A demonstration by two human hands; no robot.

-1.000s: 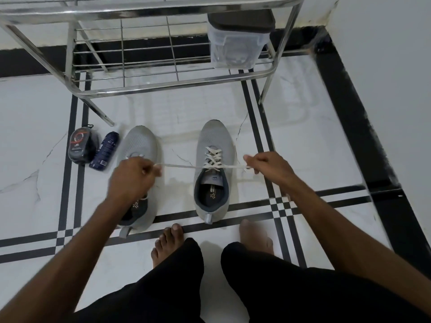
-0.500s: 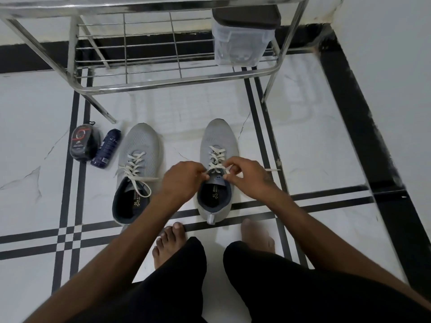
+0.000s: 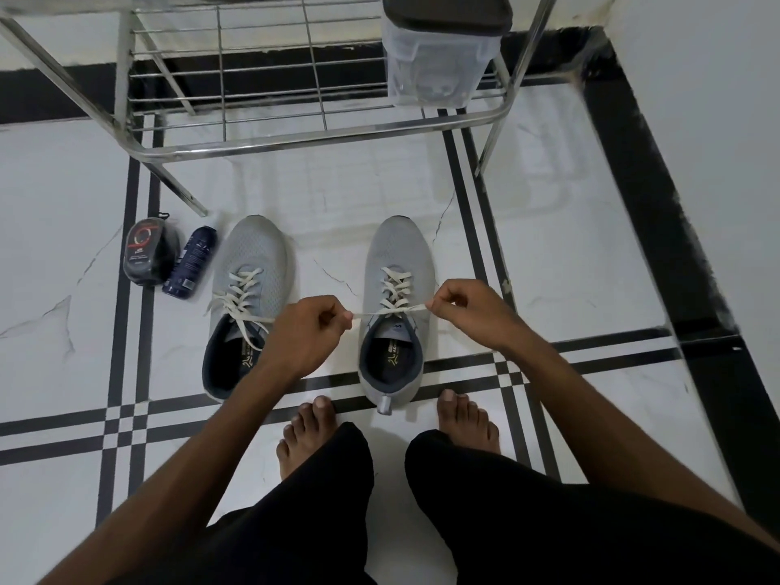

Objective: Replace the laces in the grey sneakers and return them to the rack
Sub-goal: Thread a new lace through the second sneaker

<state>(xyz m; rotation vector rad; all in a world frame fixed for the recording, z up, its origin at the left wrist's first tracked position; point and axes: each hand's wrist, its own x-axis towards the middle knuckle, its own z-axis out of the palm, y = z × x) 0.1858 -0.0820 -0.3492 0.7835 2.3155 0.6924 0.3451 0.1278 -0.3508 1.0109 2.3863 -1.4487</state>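
While a person crouches barefoot on a white tiled floor (image 3: 548,247) with black stripes, two grey mesh sneakers sit at the frame's centre, toes pointing up the frame. The left hand (image 3: 306,331) and right hand (image 3: 472,310) each pinch one end of the cream lace (image 3: 392,308) of the right-side sneaker (image 3: 399,255), their grip pressed together, the lace stretched flat across its tongue. The left-side sneaker (image 3: 253,255) lies laced, its ends loose. In the upper frame stands a silver wire rack (image 3: 270,137) holding a clear plastic box (image 3: 439,65). At left lie a dark blue can (image 3: 190,261) and a black pouch (image 3: 145,257).
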